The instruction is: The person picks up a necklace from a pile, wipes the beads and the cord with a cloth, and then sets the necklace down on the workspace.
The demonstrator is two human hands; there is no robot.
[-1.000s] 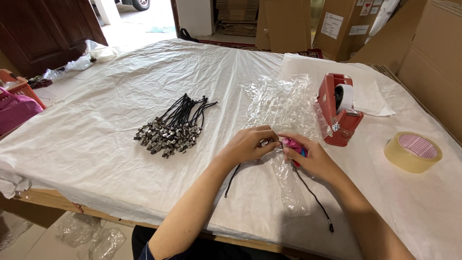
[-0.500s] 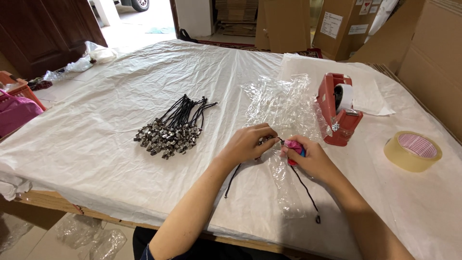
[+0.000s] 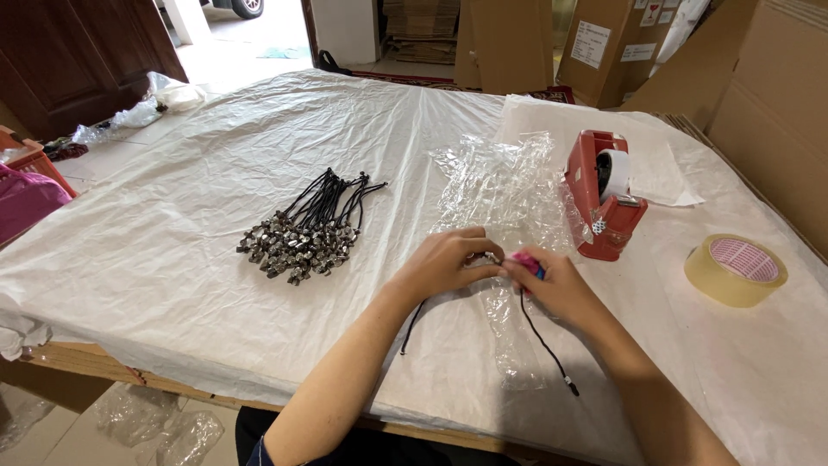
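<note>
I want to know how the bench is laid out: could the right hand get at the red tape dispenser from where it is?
Probably yes. The right hand lies just short of the red tape dispenser, with only flat clear plastic bags between them. But its fingers are busy with a small pink item and black cord.

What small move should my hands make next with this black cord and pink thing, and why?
Probably slide the small pink piece and black cord into the clear plastic sleeve lying beneath: both the left hand and right hand pinch them together directly above it.
</note>
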